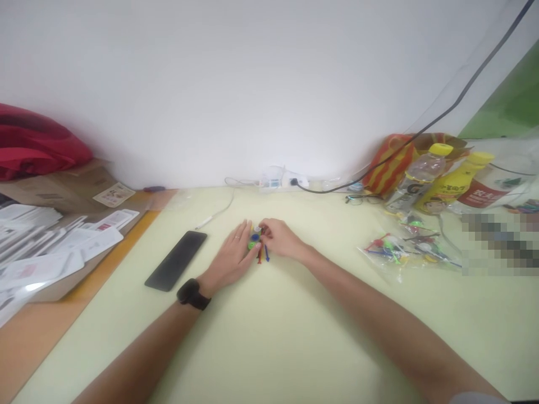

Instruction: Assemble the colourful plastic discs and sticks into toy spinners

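My left hand lies flat on the table with its fingers stretched out, a ring on one of them and a black watch on the wrist. Its thumb side rests against a small group of coloured plastic pieces, with blue and green round parts. My right hand is at the other side of this group, its fingertips pinched together; what they grip is too small to make out. Thin red and blue sticks with arrow-like ends point towards me between the hands.
A black phone lies left of my hands, near a white cable. At right are a clear bag of coloured plastic pieces and several bottles. Cards and a cardboard box fill the left side. A power strip sits by the wall.
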Demonstrator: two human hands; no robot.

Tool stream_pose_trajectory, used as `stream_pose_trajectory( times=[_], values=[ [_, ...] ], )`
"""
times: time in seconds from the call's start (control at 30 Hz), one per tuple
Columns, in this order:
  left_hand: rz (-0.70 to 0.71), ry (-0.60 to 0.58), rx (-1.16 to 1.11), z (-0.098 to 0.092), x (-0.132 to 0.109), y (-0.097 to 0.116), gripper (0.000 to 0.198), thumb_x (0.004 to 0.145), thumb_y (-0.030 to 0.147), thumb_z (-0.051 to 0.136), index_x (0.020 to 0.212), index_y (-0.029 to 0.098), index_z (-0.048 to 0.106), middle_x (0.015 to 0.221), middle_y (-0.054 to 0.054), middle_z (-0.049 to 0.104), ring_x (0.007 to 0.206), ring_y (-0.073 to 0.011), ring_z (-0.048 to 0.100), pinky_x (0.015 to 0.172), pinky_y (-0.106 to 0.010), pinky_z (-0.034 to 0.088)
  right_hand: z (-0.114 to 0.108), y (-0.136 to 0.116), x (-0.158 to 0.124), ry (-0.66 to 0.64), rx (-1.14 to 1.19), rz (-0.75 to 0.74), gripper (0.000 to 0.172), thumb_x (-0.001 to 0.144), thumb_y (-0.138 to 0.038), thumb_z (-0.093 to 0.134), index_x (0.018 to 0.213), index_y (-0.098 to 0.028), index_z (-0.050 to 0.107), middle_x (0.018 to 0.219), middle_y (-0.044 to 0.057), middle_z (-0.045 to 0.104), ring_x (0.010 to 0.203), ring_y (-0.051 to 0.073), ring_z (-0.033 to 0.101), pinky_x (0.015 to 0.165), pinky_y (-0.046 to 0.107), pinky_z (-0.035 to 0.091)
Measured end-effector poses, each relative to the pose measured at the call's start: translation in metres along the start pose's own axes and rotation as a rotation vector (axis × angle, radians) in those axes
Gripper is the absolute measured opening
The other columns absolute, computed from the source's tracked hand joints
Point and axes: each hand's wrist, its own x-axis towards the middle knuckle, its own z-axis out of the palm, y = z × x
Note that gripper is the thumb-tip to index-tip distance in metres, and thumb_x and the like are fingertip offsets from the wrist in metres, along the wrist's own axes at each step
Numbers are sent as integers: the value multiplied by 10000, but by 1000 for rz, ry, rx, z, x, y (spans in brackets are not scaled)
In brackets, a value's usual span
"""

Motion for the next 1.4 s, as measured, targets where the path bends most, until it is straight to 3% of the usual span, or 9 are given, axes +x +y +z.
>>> stream_pose_trajectory(
  times=[0.13,0.3,0.57,0.73,0.83,0.9,1.1,1.23,1.4],
  values=[
    [34,2,-38,-13,-2,2,779,1033,563,469,1652,236,127,1707,-143,151,1566,-343,180,1244,-523,260,-14,-1,0,6,-42,1,279,918,-131,616,1196,-142,635,1145,135,694,996,212,679,887,315,507],
    [90,35,37,-28,0,11,801,994,573,550,1646,305,170,1717,-89,133,1571,-370,131,1232,-551,271,-59,-6,-20,37,-119,-68,351,966,-233,588,1308,-158,606,1314,151,639,1243,278,591,1056,415,457],
    [84,1,218,-2,15,34,632,1045,558,402,1611,289,315,1706,-67,187,1564,-395,145,1232,-650,180,-103,9,-112,89,-285,-107,377,956,-376,624,1307,-242,595,1300,98,654,1237,289,591,1033,455,497],
    [31,2,272,9,25,28,530,1070,446,335,1533,220,463,1662,-83,321,1532,-363,273,1204,-580,298,-132,51,-166,249,-386,-5,310,983,-401,544,1240,-248,626,1249,93,680,1183,284,622,999,436,505],
    [-3,38,291,8,30,25,519,1060,426,353,1506,203,498,1639,-103,366,1516,-375,304,1198,-575,300,-163,93,-189,488,-580,165,319,965,-418,527,1150,-199,667,1153,122,711,1121,332,636,993,479,478],
    [-24,49,296,7,32,25,516,1056,422,357,1493,194,512,1631,-118,377,1511,-387,306,1189,-582,302,-180,118,-199,506,-684,273,352,963,-424,499,1123,-169,681,1133,145,721,1134,361,626,1001,497,456],
    [-39,45,233,10,30,24,568,1055,489,362,1516,176,473,1637,-139,361,1521,-389,281,1174,-566,330,-185,138,-193,307,-707,458,285,951,-352,487,925,-182,715,975,143,748,969,305,678,827,386,470],
    [-46,109,208,8,27,29,561,1049,490,400,1496,164,492,1635,-153,357,1546,-416,185,1201,-612,259,-172,120,-173,226,-636,613,227,936,-332,530,849,-205,697,862,92,743,826,247,683,689,316,417],
    [2,308,150,-17,39,49,491,1039,456,458,1464,214,508,1610,-130,400,1554,-391,150,1214,-607,236,-157,83,-134,129,-646,608,208,959,-270,500,844,-187,652,909,111,736,857,242,674,659,300,365]
  ],
)
